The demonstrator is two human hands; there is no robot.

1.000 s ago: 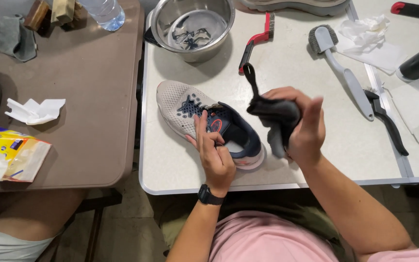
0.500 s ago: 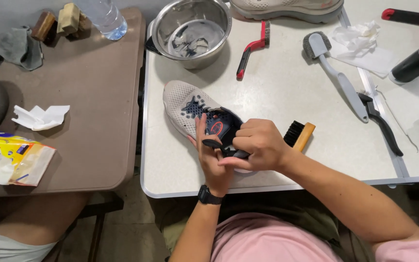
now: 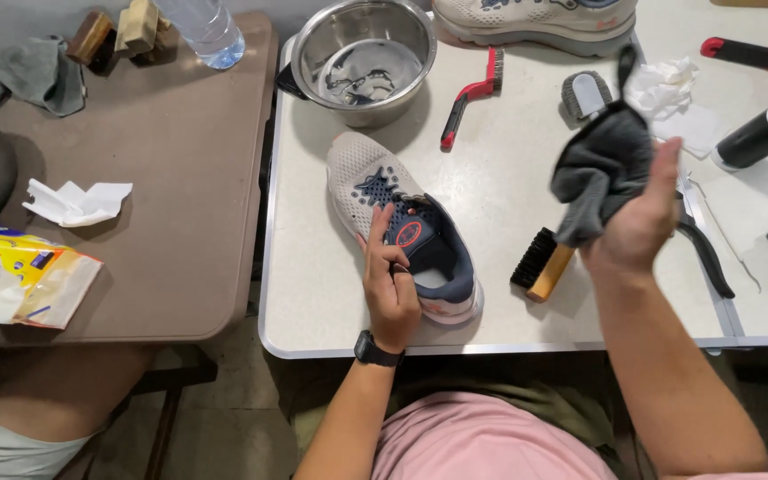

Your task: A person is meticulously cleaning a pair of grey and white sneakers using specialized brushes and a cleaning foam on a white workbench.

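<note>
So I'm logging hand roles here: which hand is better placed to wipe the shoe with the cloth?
The right hand, probably. It already grips the dark grey cloth, raised above the white table. The left hand rests on the shoe, fingers at its collar, steadying it.

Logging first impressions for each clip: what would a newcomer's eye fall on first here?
Probably the right hand, raised over the white table and gripping a bunched dark grey cloth. Next, the grey and navy sneaker at the table's middle, steadied by the left hand. A steel bowl sits behind it.
</note>
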